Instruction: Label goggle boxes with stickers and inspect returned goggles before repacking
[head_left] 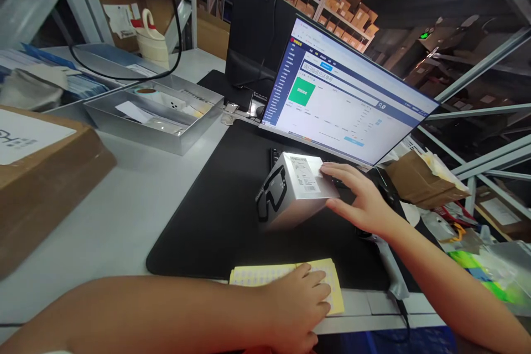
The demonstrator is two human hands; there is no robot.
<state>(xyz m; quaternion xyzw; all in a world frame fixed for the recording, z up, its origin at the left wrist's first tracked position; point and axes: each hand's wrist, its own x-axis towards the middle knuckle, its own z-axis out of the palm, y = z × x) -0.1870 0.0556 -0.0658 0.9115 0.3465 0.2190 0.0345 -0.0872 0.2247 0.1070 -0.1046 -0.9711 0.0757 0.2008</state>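
Observation:
A white product box [309,177] with a black goggle-like picture on its side and a printed label on top sits on the black desk mat [207,204]. My right hand [363,199] reaches to the box's right edge, fingers stretched and apart; the fingertips rest on its top and the thumb is by the near corner. Near the front of the mat lie yellow sheets of small round stickers [265,273]. My left hand [301,304] is over their right part with bent fingers closed on them; its thumb is partly hidden.
Behind the box stands a lit monitor [344,94] with a keyboard below it. A handheld scanner [390,265] lies right of the mat. On the left are a grey open tray [166,138] with papers and a brown carton [50,171]. Packages [427,177] crowd the right.

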